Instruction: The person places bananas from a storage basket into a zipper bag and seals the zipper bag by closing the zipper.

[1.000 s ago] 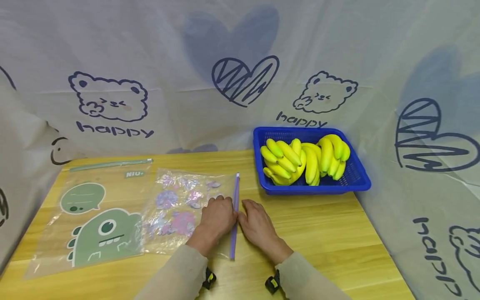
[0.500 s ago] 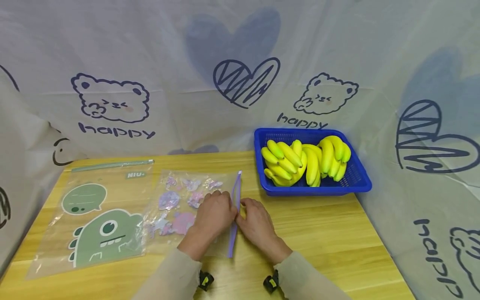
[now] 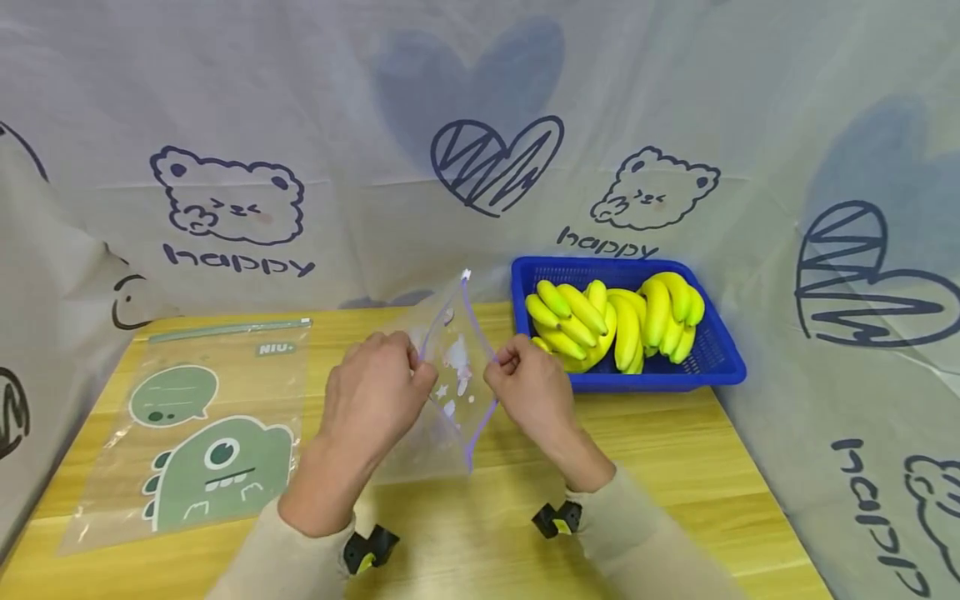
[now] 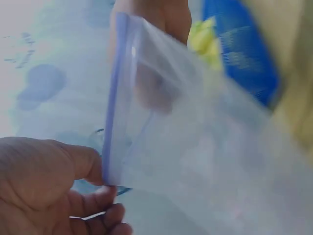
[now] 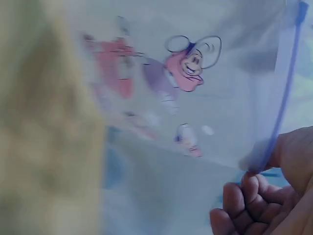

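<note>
A clear zip bag (image 3: 459,358) with a purple zip strip (image 4: 113,107) is held above the table, its mouth spread wide between both hands. My left hand (image 3: 378,392) pinches one side of the mouth between thumb and fingers. Opposite it, my right hand (image 3: 536,387) pinches the other side in the same way. Pink and purple cartoon prints (image 5: 188,68) show on the bag in the right wrist view. The far part of the bag lies hidden behind my left hand in the head view.
Left on the wooden table (image 3: 637,500) lies a flat clear zip bag with a green dinosaur print (image 3: 217,475). A blue basket (image 3: 637,383) at the back right holds several yellow bananas (image 3: 577,312). White printed cloth (image 3: 360,208) hangs behind and at both sides.
The purple-zip bag has come up off the table and its mouth has been pulled wide. My left hand has moved left and my right hand a little up and right, drawing the sides apart.
</note>
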Available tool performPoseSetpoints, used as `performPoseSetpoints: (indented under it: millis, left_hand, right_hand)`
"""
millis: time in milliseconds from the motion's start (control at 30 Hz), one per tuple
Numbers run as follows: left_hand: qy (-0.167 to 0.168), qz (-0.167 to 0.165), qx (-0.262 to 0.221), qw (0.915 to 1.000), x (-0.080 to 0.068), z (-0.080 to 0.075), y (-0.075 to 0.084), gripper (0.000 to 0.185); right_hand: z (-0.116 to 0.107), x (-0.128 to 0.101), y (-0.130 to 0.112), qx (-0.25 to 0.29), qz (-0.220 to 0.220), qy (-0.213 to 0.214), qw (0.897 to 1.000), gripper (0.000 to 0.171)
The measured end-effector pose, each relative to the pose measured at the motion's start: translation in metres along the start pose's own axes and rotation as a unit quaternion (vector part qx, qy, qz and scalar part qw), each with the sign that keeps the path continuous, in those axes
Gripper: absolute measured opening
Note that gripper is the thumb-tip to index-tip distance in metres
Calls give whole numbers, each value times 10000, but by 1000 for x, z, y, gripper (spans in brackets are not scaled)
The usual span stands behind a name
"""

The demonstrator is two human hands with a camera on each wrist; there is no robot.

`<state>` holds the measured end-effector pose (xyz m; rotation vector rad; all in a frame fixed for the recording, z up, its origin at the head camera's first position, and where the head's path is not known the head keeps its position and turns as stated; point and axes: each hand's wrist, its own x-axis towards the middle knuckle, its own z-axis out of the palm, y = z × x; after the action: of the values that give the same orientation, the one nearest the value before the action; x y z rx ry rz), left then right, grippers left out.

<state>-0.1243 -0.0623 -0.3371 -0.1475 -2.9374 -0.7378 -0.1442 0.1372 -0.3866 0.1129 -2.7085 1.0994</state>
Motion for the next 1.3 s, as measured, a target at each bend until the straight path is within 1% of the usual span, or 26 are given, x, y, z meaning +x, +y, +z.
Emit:
performPoseSetpoints:
  millis: [33,133,200,233,300,400,467,533,567,633,700,767,867,967,1067,1167,1233,1300]
  left_hand:
    - [-49,-62,-37,10000,-2,-11,0,13]
    - [-331,-251,-139,9990,-8,-38,-3,12]
    - [-525,-309,-201,9979,-12,-51,-3,11]
    - [-596,-302,-228,9975,-13,-55,-3,12]
    - [-714,-238,-266,9968,-14,-57,-1,14]
    - [-873,-113,-241,9958,-11,-51,3,23]
    - [-987,-122,-191,9949,-8,-45,3,27]
    - [-1053,-185,-84,9942,-7,-44,0,27]
    - [-1065,-229,-30,9940,-7,-45,-3,24]
    - [-1050,-298,113,9940,-8,-52,-10,18]
    - [-977,-366,284,9941,-12,-64,-15,13]
    - [-857,-445,413,9945,-18,-79,-16,10]
    - [-728,-554,539,9943,-29,-100,-13,7]
    - [-718,-538,546,9945,-37,-112,-6,6]
    - [-828,-474,477,9943,-40,-113,-3,9]
    - [-818,-428,435,9948,-35,-106,-3,15]
    - [-754,-402,456,9953,-29,-98,-6,18]
    - [-722,-389,482,9955,-24,-91,-11,17]
  right_hand:
    - [-10,3,-7,-47,-34,11,10000,6]
    - [-37,8,-27,-110,-151,-23,9998,6]
    - [-49,8,-40,-104,-255,-127,9995,5]
    - [-53,8,-47,-104,-341,-189,9992,4]
    - [-56,6,-59,-80,-527,-376,9979,4]
    - [-54,4,-70,-151,-799,-695,9943,8]
    - [-52,4,-73,-328,-903,-851,9917,13]
    - [-53,5,-72,-598,-878,-965,9897,16]
    - [-55,6,-70,-748,-840,-1001,9886,17]
    - [-64,7,-66,-1049,-769,-1018,9863,16]
    - [-76,8,-62,-1269,-647,-1020,9845,14]
    - [-89,6,-59,-1394,-526,-1019,9836,14]
    - [-105,2,-60,-1395,-364,-1055,9839,14]
    - [-110,-2,-63,-1132,-341,-1168,9861,13]
    - [-106,-3,-65,-550,-433,-1454,9869,15]
    - [-96,-1,-66,-249,-579,-1695,9835,20]
    - [-87,2,-63,-375,-646,-1713,9824,21]
    - [-79,7,-57,-706,-702,-1619,9818,19]
